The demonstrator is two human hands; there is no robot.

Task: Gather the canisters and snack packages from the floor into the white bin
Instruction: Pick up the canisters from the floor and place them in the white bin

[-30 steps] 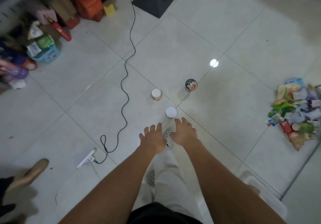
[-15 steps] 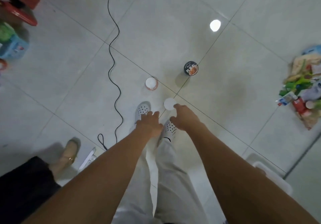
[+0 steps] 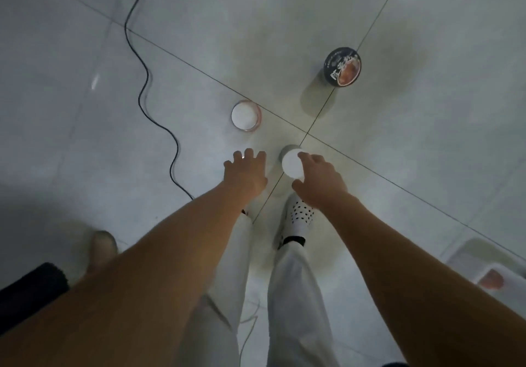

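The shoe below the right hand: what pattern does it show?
White shoe with black dots, seen in the head view.

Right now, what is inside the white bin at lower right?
One orange-red item lies in the white bin; blur hides its kind. The frame edge cuts off the bin's rest.

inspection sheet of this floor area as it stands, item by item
surface: pale tiled floor
job's things: three upright canisters: white-lid canister, pink-rimmed canister, black-lid canister; white bin lower right, something reddish inside
clutter: nothing seen
grips: left hand open, holding nothing; right hand curled round the white-lid canister
cables: black cable snaking along the left
surroundings: another person's shoe lower left
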